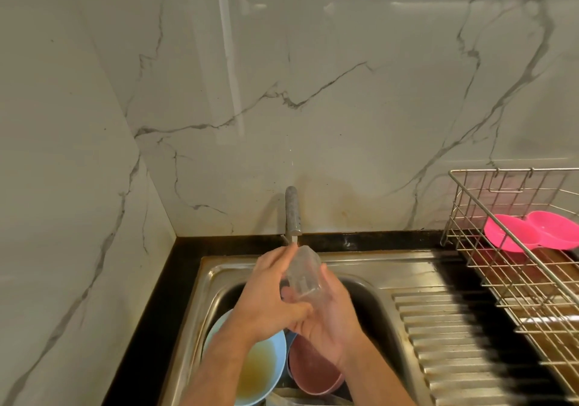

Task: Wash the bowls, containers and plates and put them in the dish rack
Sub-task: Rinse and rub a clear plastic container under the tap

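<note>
Both my hands hold a clear plastic container (303,272) under the tap (293,213) above the steel sink (369,283). My left hand (266,299) grips it from the left, fingers reaching up its side. My right hand (329,321) cups it from below and the right. Water runs from the tap onto the container. In the sink below lie a light blue bowl (275,352) holding yellowish water and a dusty pink bowl (310,371). A wire dish rack (513,283) stands at the right with a bright pink divided plate (532,230) in it.
A ribbed steel draining board (451,340) lies between sink and rack. Black countertop (150,327) borders the sink on the left and back. Marble-look wall tiles (313,92) rise behind and to the left.
</note>
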